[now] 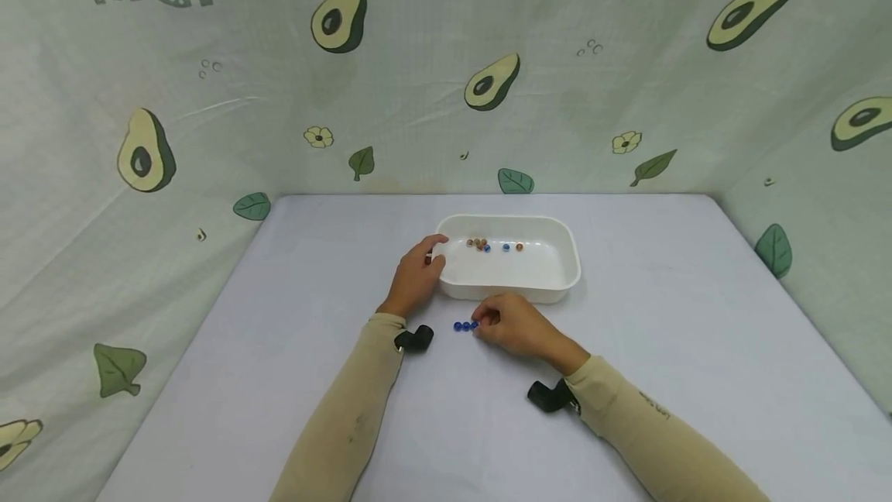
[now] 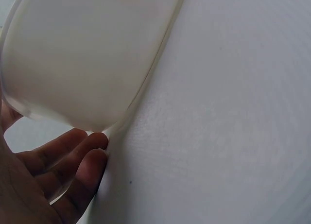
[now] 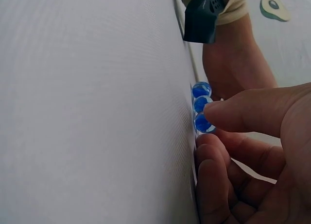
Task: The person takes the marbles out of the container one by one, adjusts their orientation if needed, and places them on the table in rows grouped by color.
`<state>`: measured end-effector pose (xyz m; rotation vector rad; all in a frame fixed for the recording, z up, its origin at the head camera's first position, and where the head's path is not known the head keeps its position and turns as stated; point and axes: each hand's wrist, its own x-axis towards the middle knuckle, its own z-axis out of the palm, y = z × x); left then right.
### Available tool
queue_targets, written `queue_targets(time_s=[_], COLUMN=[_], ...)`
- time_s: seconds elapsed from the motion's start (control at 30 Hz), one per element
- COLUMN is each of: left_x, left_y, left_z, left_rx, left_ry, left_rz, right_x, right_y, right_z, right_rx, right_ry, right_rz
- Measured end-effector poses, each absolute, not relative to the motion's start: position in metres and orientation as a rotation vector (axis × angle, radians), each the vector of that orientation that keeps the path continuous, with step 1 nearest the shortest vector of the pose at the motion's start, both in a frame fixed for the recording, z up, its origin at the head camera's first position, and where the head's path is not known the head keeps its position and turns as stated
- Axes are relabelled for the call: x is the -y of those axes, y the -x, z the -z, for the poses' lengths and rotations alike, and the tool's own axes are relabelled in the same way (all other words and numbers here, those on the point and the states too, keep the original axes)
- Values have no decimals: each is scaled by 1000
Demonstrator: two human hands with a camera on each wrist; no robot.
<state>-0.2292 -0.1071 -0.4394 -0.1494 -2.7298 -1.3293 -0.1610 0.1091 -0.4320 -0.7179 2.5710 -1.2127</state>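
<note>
Three blue glass marbles (image 1: 466,326) form a short row on the table in front of the white tray (image 1: 557,295). My right hand (image 1: 514,325) is at the right end of this row, pinching the nearest blue marble (image 3: 202,123) between thumb and fingers. The thumb overlaps part of that marble in the right wrist view. With my left hand (image 1: 416,277) I hold the tray by its left end, thumb and index finger at the rim. In the left wrist view, curled fingers (image 2: 92,168) lie low against the tray's end wall.
Inside the tray are several brown marbles (image 1: 519,247) and a couple of blue ones (image 1: 506,247). A white cloth covers the table (image 1: 669,285). Behind it hangs a pale curtain (image 1: 418,37) printed with avocados and leaves. Each wrist carries a black camera (image 1: 418,338).
</note>
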Motion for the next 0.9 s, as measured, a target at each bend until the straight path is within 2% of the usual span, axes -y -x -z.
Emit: queue_targets(time_s=[0.9], left_x=[111], left_y=[237], left_z=[443], left_rx=[2709], left_ry=[171], left_rz=[1375], right_x=[-122], right_y=[162], right_z=[400], right_rx=[-2556], right_ry=[740], right_rz=[1223])
